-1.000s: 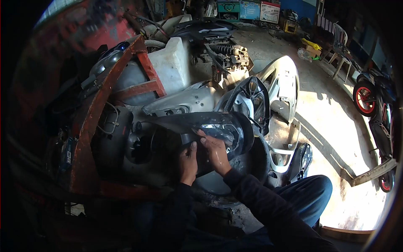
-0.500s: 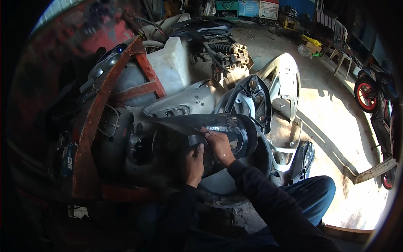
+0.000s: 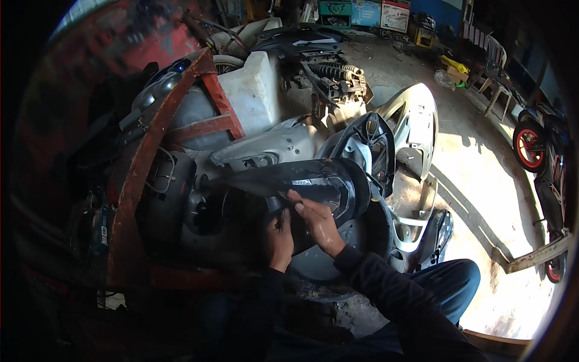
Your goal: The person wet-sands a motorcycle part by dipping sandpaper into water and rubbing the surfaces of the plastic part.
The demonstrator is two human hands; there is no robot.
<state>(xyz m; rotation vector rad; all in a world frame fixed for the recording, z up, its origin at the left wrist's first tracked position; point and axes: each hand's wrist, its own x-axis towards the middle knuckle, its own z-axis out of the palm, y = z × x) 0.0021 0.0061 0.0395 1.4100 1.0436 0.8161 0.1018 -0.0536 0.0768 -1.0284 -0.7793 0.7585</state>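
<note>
A long dark motorcycle body panel [image 3: 259, 178] lies across the middle, with a glossy decal area near its right end. My left hand [image 3: 280, 241] is at the panel's near side, thumb up, its fingers wrapped round a dark part of it that is hard to make out in shadow. Just right of it, my right hand [image 3: 318, 222] rests against the panel, fingers pointing up and left, with pale specks on its skin. A round grey basin [image 3: 319, 260] shows beneath the panel and below my right hand.
A rusty red metal frame [image 3: 140, 175] stands at the left. Grey fairing [image 3: 271, 145], pale fairing [image 3: 422, 114] and an engine part [image 3: 344, 87] lie beyond the panel. At right are a motorcycle wheel [image 3: 529, 146], a plastic chair [image 3: 496, 57] and a sunlit floor.
The panel's right end has tilted and shifted slightly. My right hand has moved a little down and right, and my left hand slightly right. The camera view has shifted a little.
</note>
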